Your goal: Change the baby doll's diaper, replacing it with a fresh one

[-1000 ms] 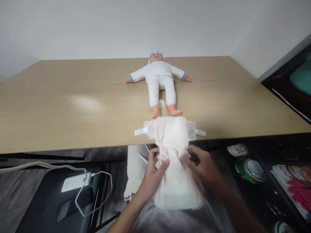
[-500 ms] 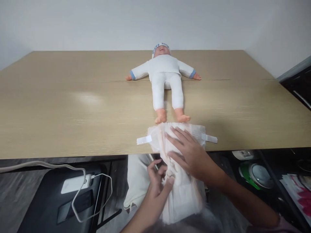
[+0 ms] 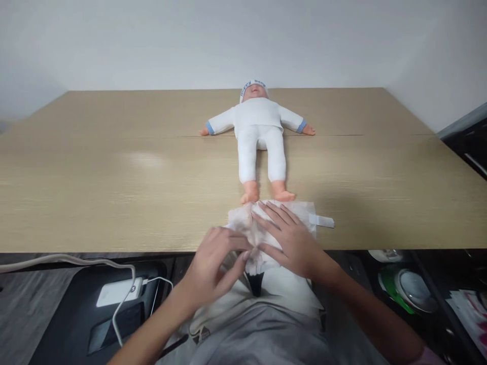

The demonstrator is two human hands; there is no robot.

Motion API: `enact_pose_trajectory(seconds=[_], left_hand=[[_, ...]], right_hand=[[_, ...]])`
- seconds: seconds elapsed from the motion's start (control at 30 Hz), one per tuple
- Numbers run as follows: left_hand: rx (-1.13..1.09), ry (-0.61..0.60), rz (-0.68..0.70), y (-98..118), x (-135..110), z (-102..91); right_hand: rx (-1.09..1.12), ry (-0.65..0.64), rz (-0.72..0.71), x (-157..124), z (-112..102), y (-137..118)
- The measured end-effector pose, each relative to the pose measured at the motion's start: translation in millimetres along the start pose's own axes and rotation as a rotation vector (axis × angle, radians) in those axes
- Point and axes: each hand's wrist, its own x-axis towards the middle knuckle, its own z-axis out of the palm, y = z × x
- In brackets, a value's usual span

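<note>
At the near edge of the counter (image 3: 114, 203) the left hand (image 3: 215, 258) curls onto the diaper (image 3: 304, 210), grip pinching its bunched fabric at 7 o'clock, likely to stop it sliding off. The right hand (image 3: 294, 238) lies flat on the diaper, grip spread, pressing it smooth. A tab (image 3: 322, 221) juts out at 3 o'clock. The doll (image 3: 261, 132) lies face-up at 12 o'clock, feet just beside the diaper.

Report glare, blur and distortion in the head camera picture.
Head view: a soft glare patch sits on the table left of the doll; the table's near edge bows, a wide-angle effect; the doll is sharp, while the left hand at the diaper looks slightly soft; a faint shadow falls on the table right of the right hand.
</note>
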Motion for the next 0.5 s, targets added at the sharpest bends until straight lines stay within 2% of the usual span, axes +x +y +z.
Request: enact_pose_trajectory(seconds=[0.1,0.27,0.37,0.5], left_hand=[[0.245,-0.096,0.101,-22,44,-16.8],[0.744,-0.293,0.297,-87,115,-23.5],[0.810,-0.421,0.428,-110,145,-19.5],[0.726,-0.529,0.499,-110,171,-10.1]], right_hand=[[-0.011,0.009,0.000,-1,1,0],[-0.015,0.024,0.002,-2,4,1],[-0.009,0.037,0.000,-2,5,2],[-0.009,0.027,0.006,-1,4,1]])
